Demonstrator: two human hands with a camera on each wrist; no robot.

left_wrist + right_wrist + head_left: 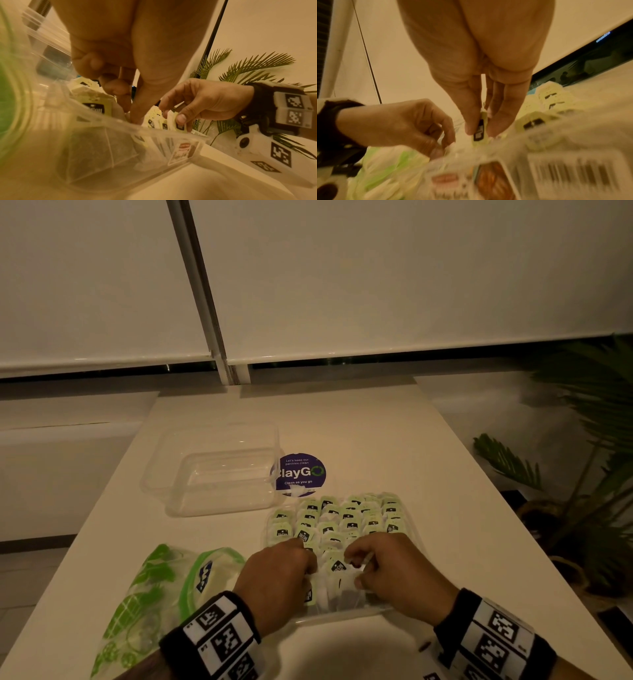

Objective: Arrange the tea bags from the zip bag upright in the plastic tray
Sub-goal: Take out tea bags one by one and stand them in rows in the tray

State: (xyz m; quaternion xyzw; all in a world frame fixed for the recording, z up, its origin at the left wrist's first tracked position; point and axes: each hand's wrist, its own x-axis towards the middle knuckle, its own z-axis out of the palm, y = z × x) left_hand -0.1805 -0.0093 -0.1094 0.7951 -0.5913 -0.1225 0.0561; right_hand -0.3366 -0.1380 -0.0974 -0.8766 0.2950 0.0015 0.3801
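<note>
A clear plastic tray [342, 616] holds several rows of upright tea bags [342, 518] with pale green tags. Both hands are at its near end. My right hand [479, 128] pinches one green tea bag tag [481, 136] between thumb and fingers, just above the row. My left hand [284, 570] is curled at the tray's near left corner, its fingertips [135, 117] pushed down among the bags and pinching a whitish tea bag. The green-printed zip bag [154, 594] lies open on the table left of my left wrist.
An empty clear container [219, 474] sits at the far left of the tray, beside a round purple sticker [301, 474]. The white table [376, 440] runs to a window sill. Potted palms [582, 457] stand off the right edge.
</note>
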